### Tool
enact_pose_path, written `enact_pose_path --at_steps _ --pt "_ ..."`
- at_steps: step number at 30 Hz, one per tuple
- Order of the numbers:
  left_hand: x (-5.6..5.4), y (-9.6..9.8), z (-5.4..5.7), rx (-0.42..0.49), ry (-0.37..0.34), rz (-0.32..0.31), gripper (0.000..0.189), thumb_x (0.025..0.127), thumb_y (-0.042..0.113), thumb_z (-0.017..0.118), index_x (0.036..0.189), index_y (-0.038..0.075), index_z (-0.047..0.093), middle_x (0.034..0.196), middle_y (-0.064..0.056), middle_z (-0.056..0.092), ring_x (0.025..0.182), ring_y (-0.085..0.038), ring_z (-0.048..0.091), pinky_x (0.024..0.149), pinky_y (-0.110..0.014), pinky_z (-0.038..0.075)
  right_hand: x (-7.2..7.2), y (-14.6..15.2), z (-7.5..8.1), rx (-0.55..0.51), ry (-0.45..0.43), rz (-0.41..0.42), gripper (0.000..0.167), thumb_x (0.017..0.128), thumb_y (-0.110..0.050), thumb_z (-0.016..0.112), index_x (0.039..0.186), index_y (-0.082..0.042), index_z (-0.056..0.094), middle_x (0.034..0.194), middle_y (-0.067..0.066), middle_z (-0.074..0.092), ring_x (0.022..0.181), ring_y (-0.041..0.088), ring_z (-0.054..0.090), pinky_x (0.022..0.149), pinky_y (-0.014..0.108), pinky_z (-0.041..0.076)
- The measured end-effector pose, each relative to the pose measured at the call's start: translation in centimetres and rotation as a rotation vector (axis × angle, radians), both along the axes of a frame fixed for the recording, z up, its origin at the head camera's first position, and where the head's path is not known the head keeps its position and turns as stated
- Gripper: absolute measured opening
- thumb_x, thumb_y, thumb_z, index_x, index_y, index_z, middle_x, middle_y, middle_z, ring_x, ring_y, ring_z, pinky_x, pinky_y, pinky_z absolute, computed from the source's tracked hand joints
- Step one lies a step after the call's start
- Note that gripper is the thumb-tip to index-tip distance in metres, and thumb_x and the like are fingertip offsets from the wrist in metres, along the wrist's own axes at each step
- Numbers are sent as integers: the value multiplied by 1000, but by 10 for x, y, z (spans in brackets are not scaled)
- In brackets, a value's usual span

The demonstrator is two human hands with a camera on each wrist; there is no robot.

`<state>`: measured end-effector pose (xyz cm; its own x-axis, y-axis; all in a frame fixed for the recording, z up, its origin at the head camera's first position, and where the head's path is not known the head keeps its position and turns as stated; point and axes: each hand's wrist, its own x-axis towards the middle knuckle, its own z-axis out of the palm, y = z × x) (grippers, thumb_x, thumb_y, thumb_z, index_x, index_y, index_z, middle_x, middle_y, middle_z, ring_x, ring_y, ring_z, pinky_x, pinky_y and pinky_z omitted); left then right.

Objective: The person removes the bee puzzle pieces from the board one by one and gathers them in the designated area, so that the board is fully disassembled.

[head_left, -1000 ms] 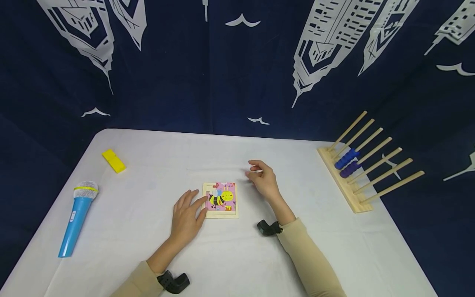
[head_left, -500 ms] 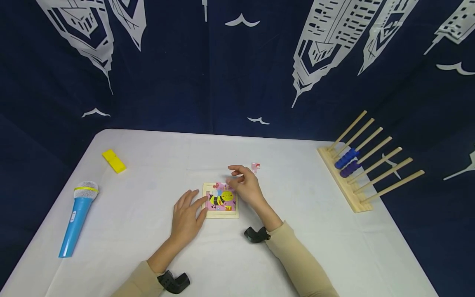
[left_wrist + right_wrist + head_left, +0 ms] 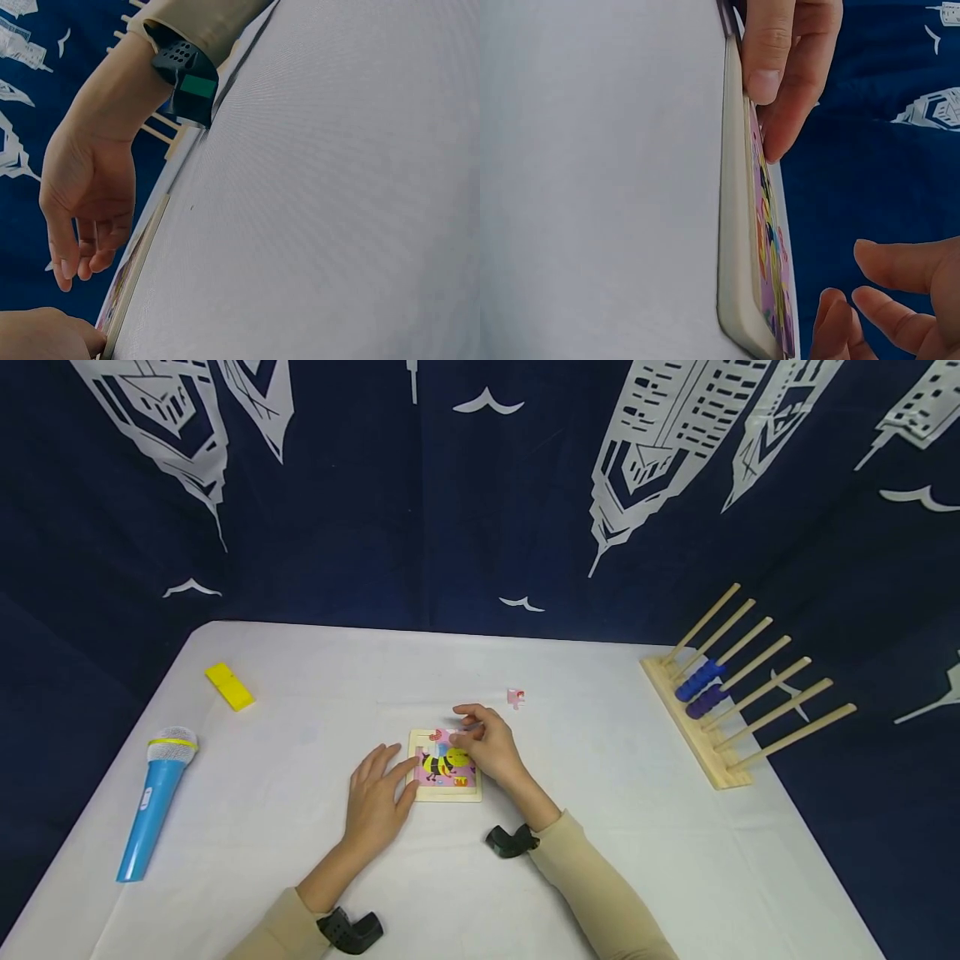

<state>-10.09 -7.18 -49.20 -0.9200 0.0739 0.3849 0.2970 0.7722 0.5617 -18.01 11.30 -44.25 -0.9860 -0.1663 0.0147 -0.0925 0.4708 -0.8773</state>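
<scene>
Left grip (image 3: 375, 797), spread, touches the puzzle (image 3: 444, 767) edge; right grip (image 3: 489, 745), parted and empty, hovers above, the abacus (image 3: 694, 731) well apart.

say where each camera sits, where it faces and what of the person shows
Head: on the head, facing forward and down at the table, bee puzzle and navy backdrop; sleeves, left grip and right grip show.
Left wrist: on that wrist, facing across the table, tipped sideways; part of the left grip, the right grip and its sleeve show.
Right wrist: on that wrist, facing the bee puzzle's edge, also tipped; both grips show partly.
Both wrist views share the bee puzzle and backdrop.
</scene>
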Motion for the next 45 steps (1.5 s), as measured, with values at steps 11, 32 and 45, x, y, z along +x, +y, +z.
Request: enact_pose_path --at_steps 11,32,45 --pt "-1 1 0 1 -14 1 31 87 14 71 117 7 71 135 -21 55 134 -41 40 106 -59 31 -3 -1 -11 6 24 6 39 82 -3 73 120 -4 66 100 12 58 73 13 49 63 20 43" --pt "0 -1 0 4 -11 0 31 87 13 72 117 8 71 135 -22 55 134 -41 40 106 -59 31 2 -8 -19 219 173 39 33 80 -4 76 112 0 69 89 9 57 70 11 49 63 21 38" --pt "0 0 0 13 -16 2 31 86 12 72 117 7 71 135 -22 55 134 -41 39 105 -59 30 1 -7 -21 258 201 43 27 80 -4 75 107 -2 69 87 7 57 73 12 48 64 22 37"
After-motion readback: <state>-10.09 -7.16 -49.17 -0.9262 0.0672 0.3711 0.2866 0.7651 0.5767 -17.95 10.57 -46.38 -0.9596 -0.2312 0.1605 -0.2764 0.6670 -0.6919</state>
